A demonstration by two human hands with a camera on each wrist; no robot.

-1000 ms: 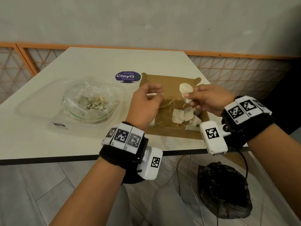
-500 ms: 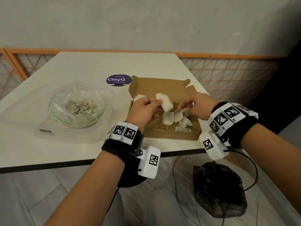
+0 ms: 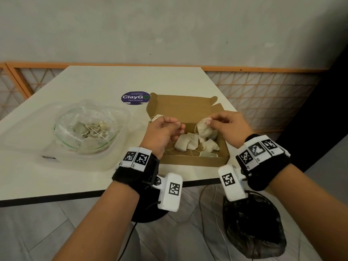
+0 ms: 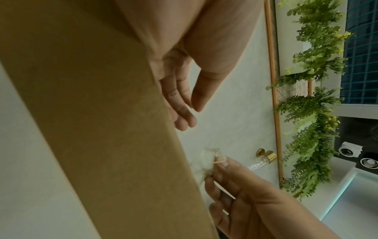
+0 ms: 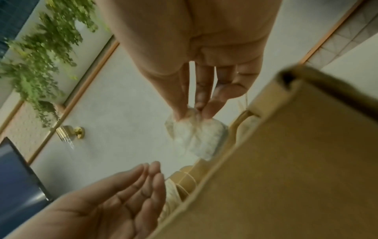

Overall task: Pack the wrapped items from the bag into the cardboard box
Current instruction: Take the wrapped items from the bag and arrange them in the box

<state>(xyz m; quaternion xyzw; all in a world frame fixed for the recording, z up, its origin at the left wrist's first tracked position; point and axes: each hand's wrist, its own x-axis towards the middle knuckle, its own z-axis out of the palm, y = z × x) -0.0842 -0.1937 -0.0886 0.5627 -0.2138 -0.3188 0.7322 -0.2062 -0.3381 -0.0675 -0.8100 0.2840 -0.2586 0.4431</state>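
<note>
The open cardboard box (image 3: 192, 162) stands on the table (image 3: 94, 81) with several white wrapped pouches (image 3: 188, 144) and loose strings inside. Above the box's right half, my right hand (image 3: 210, 121) pinches one pouch (image 3: 204, 129) by its top; the right wrist view shows the same pouch (image 5: 196, 137) hanging from my right hand (image 5: 194, 111). My left hand (image 3: 177, 127) hovers over the box's left half with relaxed fingers (image 4: 180, 105) and holds nothing. The clear plastic bag (image 3: 84, 129) with more wrapped items lies to the left.
The bag sits in a clear plastic tub (image 3: 116, 159). A purple round sticker (image 3: 135, 97) is on the table behind the box. A black bag (image 3: 252, 223) lies on the floor under my right wrist. An orange lattice rail (image 3: 263, 91) runs behind.
Half a second ago a pouch was at my left fingers and my right hand was low in the box. Now my right hand is raised with a pouch and my left hand is empty.
</note>
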